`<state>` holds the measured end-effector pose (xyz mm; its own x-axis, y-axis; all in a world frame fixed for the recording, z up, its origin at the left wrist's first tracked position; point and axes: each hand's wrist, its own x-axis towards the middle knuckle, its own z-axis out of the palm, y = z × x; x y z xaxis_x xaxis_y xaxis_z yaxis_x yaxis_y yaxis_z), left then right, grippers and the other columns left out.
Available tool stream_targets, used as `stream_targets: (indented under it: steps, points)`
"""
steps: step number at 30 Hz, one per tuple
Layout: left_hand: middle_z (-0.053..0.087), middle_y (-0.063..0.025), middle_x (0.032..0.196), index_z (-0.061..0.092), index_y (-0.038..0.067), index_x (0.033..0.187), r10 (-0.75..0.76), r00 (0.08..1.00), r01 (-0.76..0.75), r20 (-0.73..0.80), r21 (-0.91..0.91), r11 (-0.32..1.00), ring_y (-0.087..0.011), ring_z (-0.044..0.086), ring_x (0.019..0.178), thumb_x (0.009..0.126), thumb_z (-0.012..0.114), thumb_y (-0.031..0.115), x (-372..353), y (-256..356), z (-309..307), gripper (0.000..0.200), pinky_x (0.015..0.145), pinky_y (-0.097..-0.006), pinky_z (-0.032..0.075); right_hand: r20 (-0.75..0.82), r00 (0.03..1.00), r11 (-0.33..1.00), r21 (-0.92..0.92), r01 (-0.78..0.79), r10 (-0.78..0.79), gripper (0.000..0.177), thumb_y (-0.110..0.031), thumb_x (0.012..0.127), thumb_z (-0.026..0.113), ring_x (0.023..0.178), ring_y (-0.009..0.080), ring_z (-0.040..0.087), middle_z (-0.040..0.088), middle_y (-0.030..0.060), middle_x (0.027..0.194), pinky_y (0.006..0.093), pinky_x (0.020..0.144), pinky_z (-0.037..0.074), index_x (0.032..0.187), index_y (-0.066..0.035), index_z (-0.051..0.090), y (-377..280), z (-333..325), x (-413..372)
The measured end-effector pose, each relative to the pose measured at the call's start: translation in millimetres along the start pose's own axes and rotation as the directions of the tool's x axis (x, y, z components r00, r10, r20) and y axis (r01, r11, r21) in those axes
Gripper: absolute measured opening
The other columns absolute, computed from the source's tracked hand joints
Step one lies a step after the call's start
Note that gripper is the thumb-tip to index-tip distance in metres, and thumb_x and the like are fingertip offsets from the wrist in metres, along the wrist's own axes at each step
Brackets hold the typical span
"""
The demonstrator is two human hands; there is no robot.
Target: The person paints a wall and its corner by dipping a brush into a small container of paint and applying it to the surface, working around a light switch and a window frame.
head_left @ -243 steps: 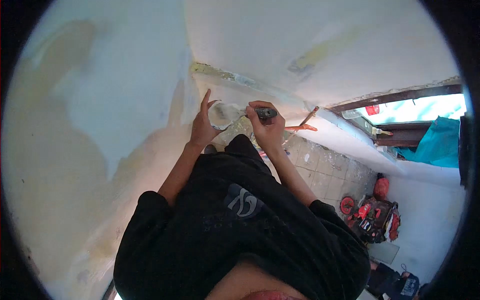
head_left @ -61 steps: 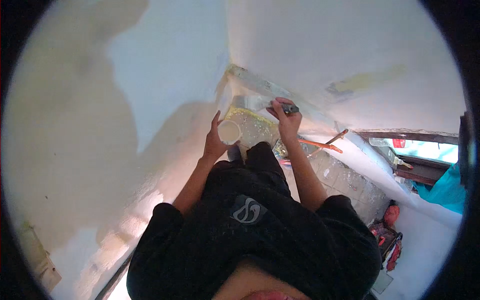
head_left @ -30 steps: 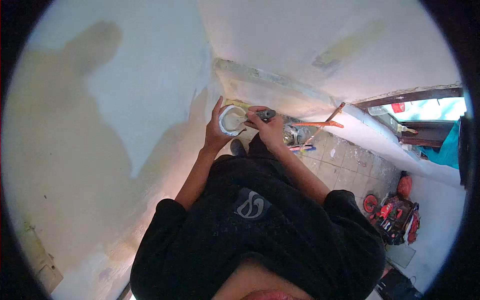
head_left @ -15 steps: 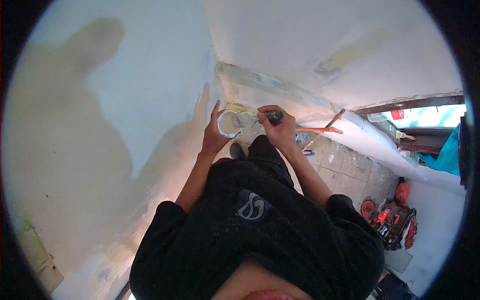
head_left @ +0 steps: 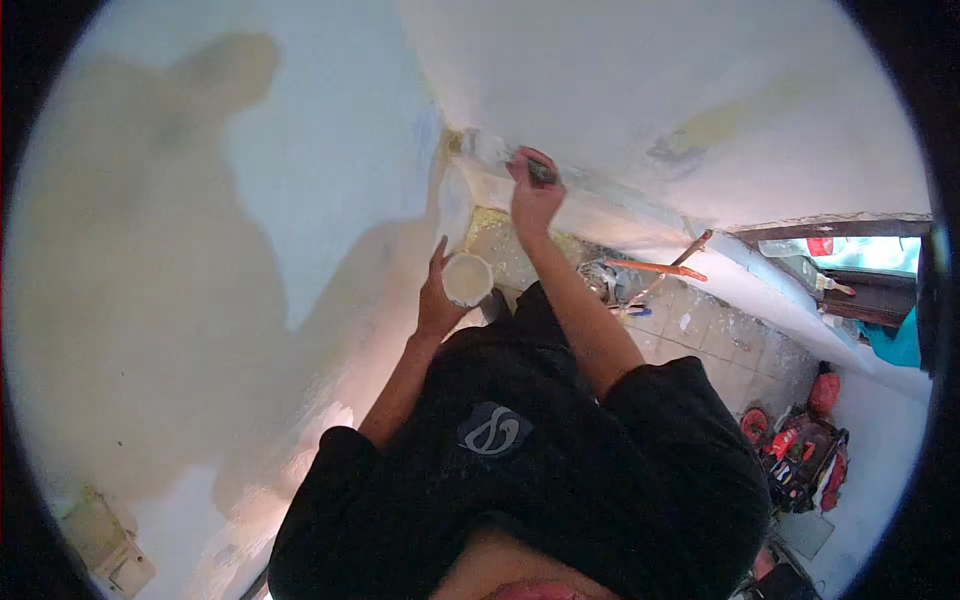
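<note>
Reaching to the upper centre of the frame, my right hand (head_left: 533,197) closes around a dark-handled flat paintbrush (head_left: 541,171), its bristles pressed to the pale wall ledge (head_left: 610,212) beside the corner. Just below, my left hand (head_left: 436,303) wraps a small round white cup of cream paint (head_left: 467,279), held level, probably so nothing spills.

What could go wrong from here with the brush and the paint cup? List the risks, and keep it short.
1. The cup is open and full of paint, and the left hand holds it by its side. A tilt could spill paint onto the tiled floor.
2. The right hand is stretched out, holding the brush at the wall corner. Drips may fall on the tools lying below.
</note>
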<state>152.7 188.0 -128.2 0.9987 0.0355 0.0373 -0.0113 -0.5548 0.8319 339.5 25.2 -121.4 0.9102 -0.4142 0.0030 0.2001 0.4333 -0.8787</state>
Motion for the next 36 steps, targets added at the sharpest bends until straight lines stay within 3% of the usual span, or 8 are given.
stream_targets:
  steps: [3,5,10,12,19,24,30,36]
  points:
    - [0.067,-0.0226,0.142,0.023,0.011,0.170,-0.090,0.993,0.093,0.077,-0.032,0.995,-0.0381,0.068,0.130,0.065,0.108,0.038,-16,7,3,0.138,0.111,-0.0493,0.056,0.011,0.987,0.968,-0.189,0.162,-0.163,0.015,-0.008,0.102,0.078,0.095,0.0127,0.072,0.078,0.0060,0.103,0.0309,0.083,0.061,0.113,0.001,0.076,43,25,2]
    - [0.067,-0.0215,0.143,0.023,0.012,0.171,-0.111,0.989,0.115,0.100,-0.029,0.993,-0.0370,0.068,0.131,0.065,0.107,0.039,-25,7,4,0.138,0.112,-0.0488,0.056,0.066,0.994,0.992,-0.080,0.094,-0.089,0.013,-0.007,0.100,0.080,0.094,0.0110,0.071,0.078,0.0043,0.102,0.0290,0.082,0.058,0.111,0.000,0.077,60,34,-2]
    - [0.067,-0.0204,0.143,0.024,0.011,0.171,-0.137,0.981,0.142,0.135,-0.031,0.989,-0.0362,0.068,0.131,0.067,0.106,0.037,-34,8,2,0.135,0.112,-0.0486,0.056,0.221,0.971,0.944,-0.294,0.153,-0.089,0.007,-0.006,0.097,0.081,0.091,0.0131,0.073,0.080,0.0084,0.103,0.0300,0.082,0.059,0.104,-0.004,0.079,58,7,-29]
    - [0.067,-0.0202,0.143,0.024,0.011,0.171,-0.137,0.981,0.140,0.140,-0.017,0.990,-0.0363,0.068,0.131,0.067,0.106,0.036,-32,10,2,0.135,0.112,-0.0489,0.056,0.329,0.940,0.927,-0.374,0.039,0.093,0.007,-0.007,0.097,0.081,0.091,0.0144,0.075,0.081,0.0101,0.103,0.0314,0.083,0.060,0.104,-0.004,0.080,56,-7,-32]
    - [0.068,-0.0204,0.142,0.025,0.011,0.170,-0.073,0.990,0.073,0.125,0.005,0.997,-0.0365,0.068,0.131,0.066,0.107,0.037,-21,13,10,0.135,0.110,-0.0487,0.057,0.324,0.946,0.925,-0.349,0.150,-0.032,0.009,-0.007,0.101,0.079,0.092,0.0085,0.069,0.081,0.0070,0.104,0.0282,0.085,0.058,0.108,-0.001,0.078,48,14,27]
    - [0.068,-0.0195,0.142,0.025,0.012,0.170,-0.062,0.990,0.062,0.127,0.005,0.998,-0.0362,0.069,0.130,0.068,0.106,0.034,-23,18,11,0.132,0.110,-0.0487,0.057,0.178,0.940,0.921,-0.214,0.326,-0.291,0.009,-0.004,0.099,0.079,0.094,0.0107,0.071,0.078,0.0062,0.106,0.0266,0.082,0.058,0.108,-0.002,0.078,44,33,22]
    - [0.068,-0.0181,0.143,0.025,0.012,0.171,-0.112,0.983,0.113,0.148,0.001,0.994,-0.0355,0.069,0.130,0.070,0.105,0.031,-32,15,12,0.130,0.111,-0.0474,0.057,0.180,0.983,0.966,-0.248,0.070,-0.026,0.007,-0.001,0.098,0.077,0.101,0.0191,0.075,0.077,0.0098,0.108,0.0321,0.088,0.061,0.105,-0.002,0.078,67,20,-19]
    - [0.068,-0.0182,0.143,0.025,0.012,0.170,-0.118,0.980,0.120,0.159,-0.002,0.993,-0.0345,0.069,0.130,0.071,0.105,0.030,-35,18,14,0.129,0.111,-0.0468,0.056,0.140,0.981,0.893,-0.412,0.183,-0.136,0.009,-0.007,0.096,0.081,0.091,0.0158,0.075,0.079,0.0087,0.098,0.0310,0.080,0.059,0.105,-0.003,0.080,81,0,2]
